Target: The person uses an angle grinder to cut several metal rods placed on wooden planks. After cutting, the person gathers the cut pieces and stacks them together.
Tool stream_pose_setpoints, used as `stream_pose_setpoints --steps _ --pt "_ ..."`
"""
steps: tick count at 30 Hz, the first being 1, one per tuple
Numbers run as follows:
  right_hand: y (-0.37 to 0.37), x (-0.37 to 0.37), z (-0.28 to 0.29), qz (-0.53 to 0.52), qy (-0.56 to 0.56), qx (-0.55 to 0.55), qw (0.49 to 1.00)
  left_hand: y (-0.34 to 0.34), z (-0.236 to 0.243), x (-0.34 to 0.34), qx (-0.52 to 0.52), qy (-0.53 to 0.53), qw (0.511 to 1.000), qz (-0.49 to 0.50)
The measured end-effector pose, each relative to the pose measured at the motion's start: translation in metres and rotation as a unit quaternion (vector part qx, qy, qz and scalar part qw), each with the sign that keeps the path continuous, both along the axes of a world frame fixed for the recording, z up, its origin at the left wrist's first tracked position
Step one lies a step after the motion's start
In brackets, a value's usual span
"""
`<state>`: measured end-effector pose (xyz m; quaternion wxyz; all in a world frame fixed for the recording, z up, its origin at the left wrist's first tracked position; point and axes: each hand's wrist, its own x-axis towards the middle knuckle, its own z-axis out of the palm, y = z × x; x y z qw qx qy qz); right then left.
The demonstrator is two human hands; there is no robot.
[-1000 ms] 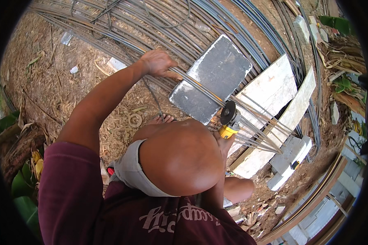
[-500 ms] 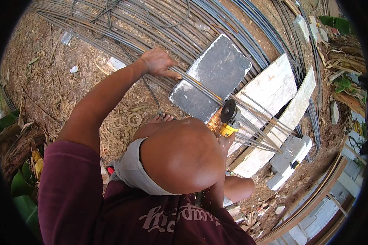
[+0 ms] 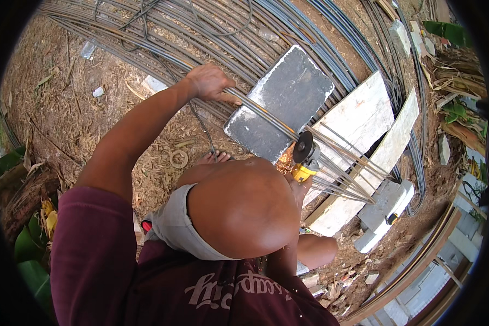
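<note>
My left hand (image 3: 212,84) is wrapped round a small bundle of steel rebar rods (image 3: 267,117), which lies across a dark rectangular slab (image 3: 301,87) with chipped white edges. In my right hand (image 3: 298,189), partly hidden behind my raised knee, is a yellow angle grinder (image 3: 304,171). Its dark round disc stands at the rods just past the slab's lower right edge. Orange sparks (image 3: 284,160) spray down beside the disc, toward my knee. Several rod lengths (image 3: 346,175) fan out to the right of the grinder.
Long rebar (image 3: 163,46) covers the ground at the back. Pale boards (image 3: 358,108) and a grey-white block (image 3: 384,209) lie on the right. A dark cord (image 3: 201,124) runs down near my foot (image 3: 214,157). A tape-like ring (image 3: 179,158) lies on the littered soil.
Both hands, the rods and the grinder stay nearly in place. The sparks have shifted slightly in shape, and a few now show lower, over my shirt.
</note>
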<state>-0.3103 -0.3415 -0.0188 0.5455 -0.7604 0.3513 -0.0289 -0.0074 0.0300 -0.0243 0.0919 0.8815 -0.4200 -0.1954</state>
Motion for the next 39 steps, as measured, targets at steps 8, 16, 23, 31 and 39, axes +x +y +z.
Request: stream_pose_setpoints --steps 8,16,23,31,39 --pt "0.002 0.010 0.007 -0.030 0.082 0.026 0.996 -0.001 0.007 0.001 0.000 0.003 1.000 0.003" --pt "-0.011 -0.006 -0.014 0.006 0.032 -0.010 0.999 -0.004 0.022 0.002 0.068 0.071 0.995 0.017" --pt "-0.004 -0.005 0.002 -0.012 0.056 0.050 0.997 -0.004 0.009 0.003 0.039 0.044 0.998 0.006" --pt "0.008 0.012 0.036 -0.044 0.015 0.085 0.995 -0.002 0.009 0.000 0.003 0.017 1.000 0.011" --pt "0.001 0.020 0.085 -0.190 -0.098 0.222 0.951 -0.004 0.015 -0.007 -0.110 -0.022 0.993 0.042"
